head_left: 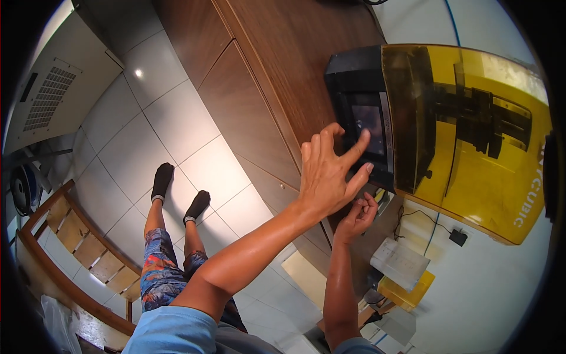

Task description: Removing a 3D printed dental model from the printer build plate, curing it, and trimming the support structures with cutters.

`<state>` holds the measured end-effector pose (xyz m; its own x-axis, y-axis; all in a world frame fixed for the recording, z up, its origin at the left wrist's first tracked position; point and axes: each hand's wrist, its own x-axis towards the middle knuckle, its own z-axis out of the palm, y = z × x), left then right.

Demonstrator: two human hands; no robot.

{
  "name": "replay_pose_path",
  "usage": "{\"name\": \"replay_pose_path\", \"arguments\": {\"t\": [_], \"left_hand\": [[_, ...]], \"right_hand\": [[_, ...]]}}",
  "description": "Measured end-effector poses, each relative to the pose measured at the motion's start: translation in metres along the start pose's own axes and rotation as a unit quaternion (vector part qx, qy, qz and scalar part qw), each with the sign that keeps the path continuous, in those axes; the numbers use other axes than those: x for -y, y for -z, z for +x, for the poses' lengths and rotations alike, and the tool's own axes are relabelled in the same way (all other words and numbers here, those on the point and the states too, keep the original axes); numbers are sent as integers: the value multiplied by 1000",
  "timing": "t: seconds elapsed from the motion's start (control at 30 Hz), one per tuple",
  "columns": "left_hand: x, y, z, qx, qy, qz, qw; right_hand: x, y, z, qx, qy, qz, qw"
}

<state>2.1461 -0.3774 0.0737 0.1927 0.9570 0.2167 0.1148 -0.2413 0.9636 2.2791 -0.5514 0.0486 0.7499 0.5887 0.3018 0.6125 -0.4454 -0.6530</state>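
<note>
A resin 3D printer [354, 71] with a black base and a see-through yellow cover [501, 194] stands on the brown wooden cabinet [318, 35]. My left hand [327, 168] is over the printer's front, its fingers spread and nothing in it. Its index finger points onto the touchscreen [368, 121], at or just above the glass; I cannot tell which. The thumb is stretched out beside the screen's frame. Below it, my right hand [355, 221] hangs near the printer's side. Its fingers are loosely bent, and I see nothing in them.
A black power adapter [457, 237] on a cable is by the white wall. A pale clear box [401, 262] and a yellow container [407, 292] are on the lower right. At left stand a wooden slatted chair [88, 248] and a vented white appliance [65, 88].
</note>
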Motion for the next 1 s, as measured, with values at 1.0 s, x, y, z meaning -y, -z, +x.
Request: {"name": "replay_pose_path", "arguments": {"t": [1.0], "left_hand": [[47, 59, 140, 190, -34, 125, 973]], "right_hand": [[16, -28, 2, -89, 77, -153, 981]]}}
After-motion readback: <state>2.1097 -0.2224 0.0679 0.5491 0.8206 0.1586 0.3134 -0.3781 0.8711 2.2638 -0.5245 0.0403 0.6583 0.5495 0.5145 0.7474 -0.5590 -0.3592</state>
